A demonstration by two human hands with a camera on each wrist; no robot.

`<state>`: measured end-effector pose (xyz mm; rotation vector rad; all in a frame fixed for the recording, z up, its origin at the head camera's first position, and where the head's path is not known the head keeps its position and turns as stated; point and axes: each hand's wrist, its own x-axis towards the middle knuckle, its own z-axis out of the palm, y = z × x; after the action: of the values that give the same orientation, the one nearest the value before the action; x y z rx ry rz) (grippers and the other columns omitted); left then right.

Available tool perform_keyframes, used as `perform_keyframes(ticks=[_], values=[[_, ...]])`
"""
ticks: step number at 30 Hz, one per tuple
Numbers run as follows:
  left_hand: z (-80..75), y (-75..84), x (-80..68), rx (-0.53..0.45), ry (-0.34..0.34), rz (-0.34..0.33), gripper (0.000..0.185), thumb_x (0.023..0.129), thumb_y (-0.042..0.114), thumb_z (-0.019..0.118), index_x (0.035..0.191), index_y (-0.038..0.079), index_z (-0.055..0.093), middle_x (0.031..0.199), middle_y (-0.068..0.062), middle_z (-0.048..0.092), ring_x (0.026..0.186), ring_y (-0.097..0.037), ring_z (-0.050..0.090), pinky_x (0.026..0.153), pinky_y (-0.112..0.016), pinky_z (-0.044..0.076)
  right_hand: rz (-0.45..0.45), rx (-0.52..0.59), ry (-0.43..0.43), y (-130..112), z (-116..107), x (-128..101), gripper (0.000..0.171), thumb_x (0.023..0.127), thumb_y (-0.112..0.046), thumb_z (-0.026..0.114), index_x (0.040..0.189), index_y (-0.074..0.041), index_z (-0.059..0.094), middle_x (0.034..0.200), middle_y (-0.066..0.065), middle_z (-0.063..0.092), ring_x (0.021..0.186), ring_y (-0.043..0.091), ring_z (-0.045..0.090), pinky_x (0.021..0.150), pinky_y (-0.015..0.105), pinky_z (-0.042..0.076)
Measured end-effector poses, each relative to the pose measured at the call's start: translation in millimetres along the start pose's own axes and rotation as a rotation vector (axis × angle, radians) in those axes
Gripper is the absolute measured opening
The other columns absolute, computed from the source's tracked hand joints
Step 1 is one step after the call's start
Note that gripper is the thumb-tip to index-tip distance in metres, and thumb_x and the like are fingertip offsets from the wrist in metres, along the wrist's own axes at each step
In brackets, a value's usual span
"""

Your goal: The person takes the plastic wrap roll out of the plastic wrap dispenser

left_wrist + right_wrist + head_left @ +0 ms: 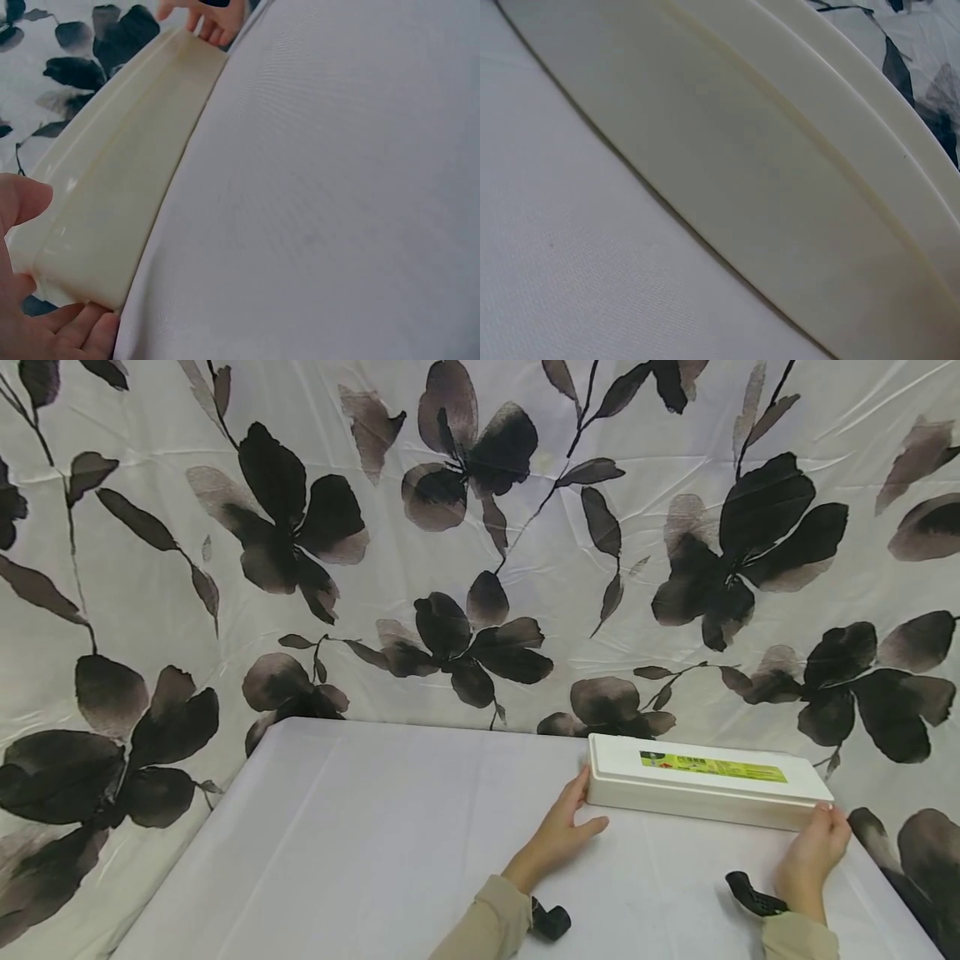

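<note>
Desk (pixel 337 843): is stretching broadly from left to right, its left edge slanting outward toward the near side.
Cloth (pixel 322 210): is covering the desk in plain white, faint creases running over its left part and a fine weave showing up close.
Box (pixel 701 805): is lying on the cloth at the far right, long side running left to right, right end sitting near the desk's right edge.
Lid (pixel 617 756): is facing up, white, topping the box.
Label (pixel 714 767): is showing yellow-green along the lid; its small print is staying unreadable.
Box's lower near edge: is meeting the cloth.
</note>
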<state>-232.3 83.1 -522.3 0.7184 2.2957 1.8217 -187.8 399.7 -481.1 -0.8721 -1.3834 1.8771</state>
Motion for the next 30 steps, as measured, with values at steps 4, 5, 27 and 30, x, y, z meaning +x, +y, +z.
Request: perform_keyframes(ticks=[4, 5, 27, 30], values=[[-2.4, -1.2, -2.2, 0.001, 0.006, -0.008, 0.080, 0.094, 0.021, 0.066, 0.159, 0.014, 0.020, 0.159, -0.008, 0.029, 0.137, -0.020, 0.041, 0.112, -0.031, 0.034, 0.003, -0.015, 0.020, 1, 1, -2, 0.050, 0.107, -0.033, 0.034, 0.153, -0.018, 0.026, 0.158, -0.006, 0.026, 0.143, 0.003, 0.018, 0.112, 0.011, 0.013], [-2.9, -1.0, -2.7, -0.001, 0.006, -0.011, 0.080, 0.094, 0.021, 0.066, 0.159, 0.014, 0.020, 0.159, -0.008, 0.029, 0.137, -0.020, 0.041, 0.112, -0.031, 0.034, 0.001, -0.011, 0.027, 1, 1, -2, 0.048, 0.107, -0.032, 0.035, 0.152, -0.018, 0.028, 0.156, -0.007, 0.028, 0.143, 0.003, 0.019, 0.111, 0.011, 0.014], [-21.2, -1.0, -15.4, -0.025, -0.017, -0.026, 0.079, 0.095, 0.019, 0.065, 0.159, 0.015, 0.019, 0.161, -0.006, 0.027, 0.140, -0.024, 0.039, 0.113, -0.034, 0.033, 0.001, 0.025, 0.117, 5, -1, -9, 0.023, 0.106, -0.030, 0.039, 0.113, -0.026, 0.061, 0.122, -0.011, 0.061, 0.126, 0.003, 0.049, 0.101, 0.010, 0.035], [-23.9, -1.6, -17.1, -0.033, -0.017, -0.026, 0.080, 0.095, 0.018, 0.065, 0.159, 0.015, 0.019, 0.161, -0.005, 0.026, 0.140, -0.023, 0.038, 0.113, -0.033, 0.033, -0.006, 0.042, 0.139, 5, 0, -10, 0.023, 0.106, -0.029, 0.041, 0.099, -0.024, 0.063, 0.104, -0.016, 0.062, 0.112, 0.003, 0.054, 0.093, 0.010, 0.039]])
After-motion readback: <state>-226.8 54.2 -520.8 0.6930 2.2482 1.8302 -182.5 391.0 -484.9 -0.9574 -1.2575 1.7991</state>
